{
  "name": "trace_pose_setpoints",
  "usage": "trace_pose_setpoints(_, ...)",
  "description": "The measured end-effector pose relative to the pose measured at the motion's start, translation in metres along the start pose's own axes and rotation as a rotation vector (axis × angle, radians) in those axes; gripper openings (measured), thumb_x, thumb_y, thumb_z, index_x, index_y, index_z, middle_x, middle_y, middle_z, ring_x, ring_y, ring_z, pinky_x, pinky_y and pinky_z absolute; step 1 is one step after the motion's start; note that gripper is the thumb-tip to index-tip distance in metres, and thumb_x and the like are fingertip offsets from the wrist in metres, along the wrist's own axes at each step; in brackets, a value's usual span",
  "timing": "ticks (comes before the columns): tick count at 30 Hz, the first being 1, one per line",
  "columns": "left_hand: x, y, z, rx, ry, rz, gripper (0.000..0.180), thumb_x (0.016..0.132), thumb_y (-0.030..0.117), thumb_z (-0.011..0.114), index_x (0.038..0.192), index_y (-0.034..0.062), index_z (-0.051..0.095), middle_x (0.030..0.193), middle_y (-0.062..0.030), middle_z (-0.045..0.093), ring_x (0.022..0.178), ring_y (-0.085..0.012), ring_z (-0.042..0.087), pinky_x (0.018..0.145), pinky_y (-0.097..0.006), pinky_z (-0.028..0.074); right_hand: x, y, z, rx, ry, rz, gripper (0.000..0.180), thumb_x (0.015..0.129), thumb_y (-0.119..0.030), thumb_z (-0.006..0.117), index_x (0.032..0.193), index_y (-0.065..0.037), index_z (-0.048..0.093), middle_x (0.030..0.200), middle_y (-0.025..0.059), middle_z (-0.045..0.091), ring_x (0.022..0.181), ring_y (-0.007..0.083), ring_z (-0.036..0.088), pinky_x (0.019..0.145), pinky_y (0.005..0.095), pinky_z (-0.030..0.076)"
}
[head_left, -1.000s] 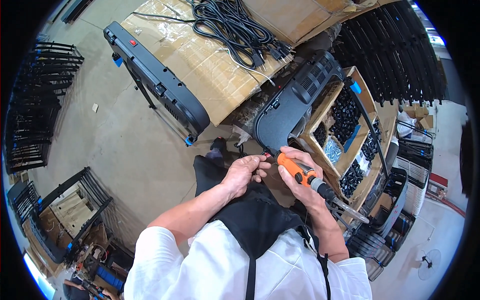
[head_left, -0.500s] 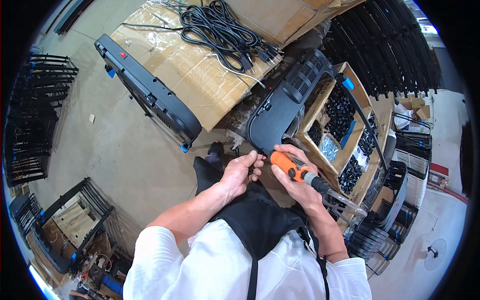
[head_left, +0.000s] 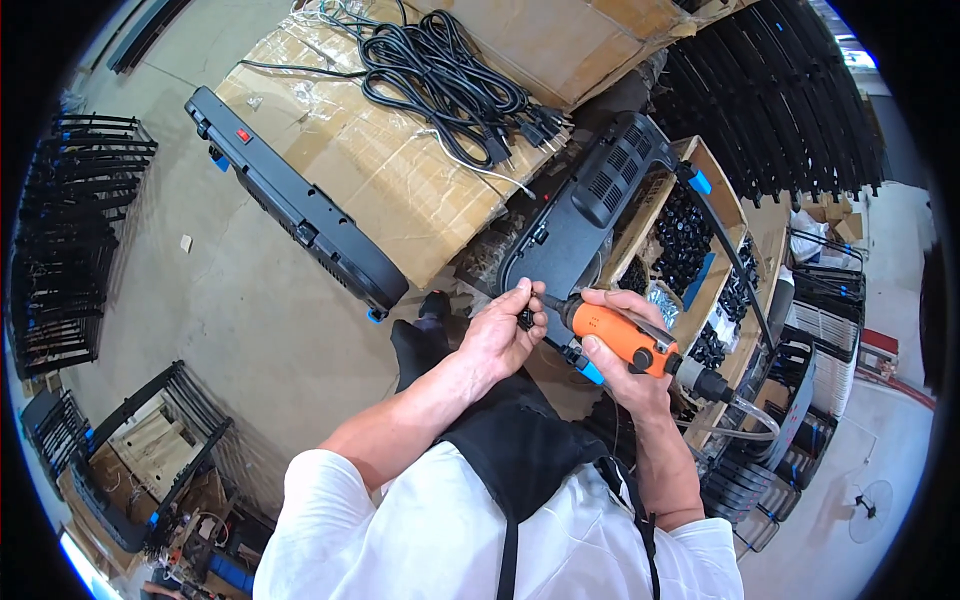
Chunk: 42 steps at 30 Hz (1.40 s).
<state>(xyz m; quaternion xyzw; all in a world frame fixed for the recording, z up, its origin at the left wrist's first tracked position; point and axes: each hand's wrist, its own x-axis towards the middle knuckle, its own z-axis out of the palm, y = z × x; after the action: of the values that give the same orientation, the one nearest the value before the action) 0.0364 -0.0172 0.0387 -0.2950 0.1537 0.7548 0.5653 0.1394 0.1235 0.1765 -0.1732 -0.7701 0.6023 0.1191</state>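
My right hand is wrapped round an orange pneumatic screwdriver, whose clear hose trails from its back end. Its dark nose points left toward the fingertips of my left hand. Those fingers are pinched at the driver's tip, and small dark screws lie in the curl of the palm. Whether a screw sits on the bit is too small to tell. Just beyond both hands lies a black plastic housing with vent slots, fixed to a dark tubular frame with blue end pieces.
To the right, a wooden tray holds black knobs and small hardware. A cardboard box ahead carries coiled black power cords. A second black housing with a red switch leans along its left side. Stacked dark frames stand far left.
The driver has swung to lie more sideways and its nose now meets my left fingertips. My left hand has moved slightly up and right. A blue end piece now shows below the driver.
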Motion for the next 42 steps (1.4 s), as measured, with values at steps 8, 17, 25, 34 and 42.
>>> trace_pose_setpoints(8, 0.0, 0.012, 0.017, 0.02, 0.066, -0.025, 0.025, 0.113, 0.031, 0.056, 0.118, 0.0092, 0.067, 0.088, 0.0017, 0.062, 0.079, -0.0141, 0.059, 0.071, -0.028, 0.05, 0.018, -0.004, -0.002, -0.076, 0.007, 0.032, 0.05, 0.087, 0.003, 0.08, 0.133, -0.002, 0.061, 0.133, 0.0169, 0.07, 0.125, 0.0267, 0.068, 0.108, 0.0404, 0.055)
trace_pose_setpoints(17, 0.013, 0.014, 0.02, -0.029, 0.08, -0.094, 0.027, 0.113, 0.032, 0.055, 0.122, 0.0099, 0.067, 0.086, 0.0024, 0.06, 0.078, -0.0143, 0.058, 0.073, -0.03, 0.05, 0.031, -0.006, 0.003, -0.101, -0.019, 0.047, 0.05, 0.089, 0.0, 0.08, 0.134, -0.001, 0.061, 0.134, 0.0159, 0.07, 0.125, 0.0248, 0.068, 0.11, 0.0392, 0.054)
trace_pose_setpoints(25, 0.011, 0.015, 0.016, 0.159, 0.085, -0.017, 0.037, 0.117, 0.032, 0.042, 0.124, 0.0024, 0.064, 0.105, -0.0079, 0.07, 0.092, -0.0202, 0.07, 0.08, -0.036, 0.058, 0.051, 0.01, 0.017, -0.125, 0.008, 0.058, 0.05, 0.092, -0.001, 0.078, 0.138, -0.001, 0.059, 0.136, 0.0136, 0.069, 0.123, 0.0226, 0.068, 0.109, 0.0382, 0.054)
trace_pose_setpoints(34, -0.003, 0.014, 0.0, 0.422, -0.086, -0.012, 0.03, 0.116, 0.023, 0.048, 0.128, 0.0016, 0.063, 0.11, -0.0072, 0.071, 0.091, -0.0142, 0.067, 0.08, -0.031, 0.057, 0.065, 0.02, 0.03, -0.272, -0.051, 0.127, 0.041, 0.09, -0.009, 0.082, 0.127, -0.005, 0.064, 0.13, 0.0145, 0.073, 0.114, 0.0228, 0.073, 0.097, 0.0363, 0.059)
trace_pose_setpoints(42, -0.014, 0.023, 0.006, 0.551, -0.116, 0.004, 0.032, 0.117, 0.028, 0.045, 0.124, 0.0035, 0.063, 0.104, -0.0049, 0.074, 0.087, -0.0126, 0.069, 0.076, -0.028, 0.057, 0.067, 0.016, 0.029, -0.288, -0.108, 0.139, 0.036, 0.092, -0.006, 0.078, 0.125, -0.004, 0.064, 0.138, 0.0184, 0.068, 0.12, 0.0242, 0.07, 0.104, 0.039, 0.056)
